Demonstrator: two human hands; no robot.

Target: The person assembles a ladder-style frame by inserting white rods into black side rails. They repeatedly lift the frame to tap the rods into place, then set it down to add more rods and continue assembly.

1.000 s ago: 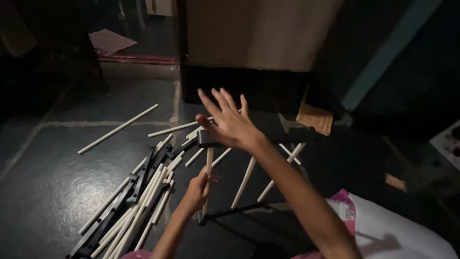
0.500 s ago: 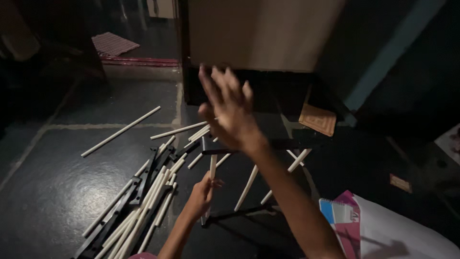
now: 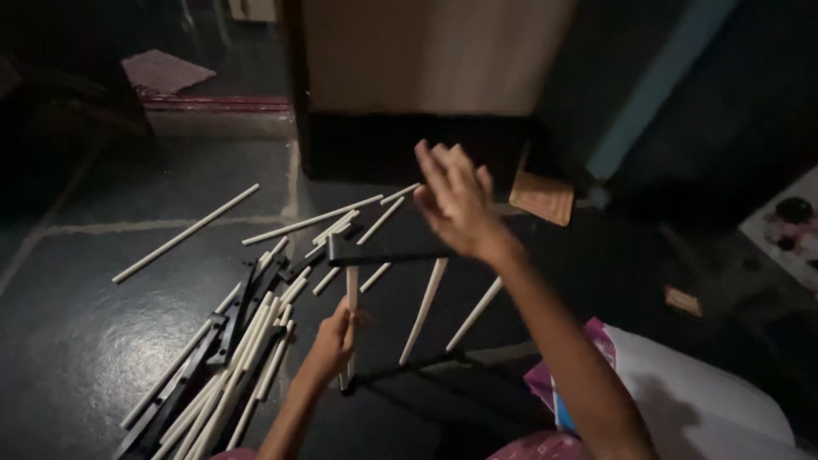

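My left hand (image 3: 335, 337) is closed around a white rod (image 3: 351, 298) that stands upright in a small frame. That frame has a black top bar (image 3: 388, 250) and a black bottom bar (image 3: 409, 368), joined by two more slanted white rods (image 3: 423, 311). My right hand (image 3: 456, 200) hovers with its fingers spread, just above and to the right of the top bar, holding nothing.
A heap of white rods and black bars (image 3: 230, 358) lies on the dark floor at the left. Loose rods (image 3: 186, 232) are scattered beyond it. A dark-based wall (image 3: 409, 145) stands behind. Cardboard (image 3: 543, 197) and a white and pink bag (image 3: 682, 400) lie at the right.
My right hand has lifted and drifted to the right, above the top bar, fingers still spread. My left hand keeps its hold on the upright rod.
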